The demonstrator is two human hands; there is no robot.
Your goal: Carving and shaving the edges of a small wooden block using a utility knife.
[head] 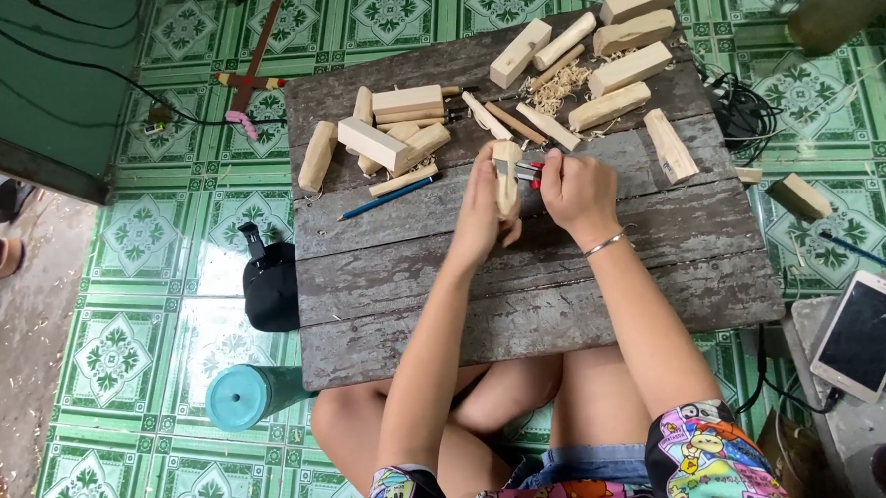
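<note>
My left hand (483,212) is closed around a pale, rounded piece of wood (506,173) and holds it upright over the dark plank table (524,285). My right hand (576,191), with a thin bangle on its wrist, grips a small tool with a red handle (529,171). The tool's metal end touches the right side of the wood piece. Both hands meet just above the middle of the table.
Several cut wooden blocks (629,69) and sticks lie across the table's far half with wood shavings (557,88) and a blue pencil (389,197). A teal tumbler (242,396) and a black pouch (269,283) sit on the green tiled floor at left. A phone (865,334) rests at right.
</note>
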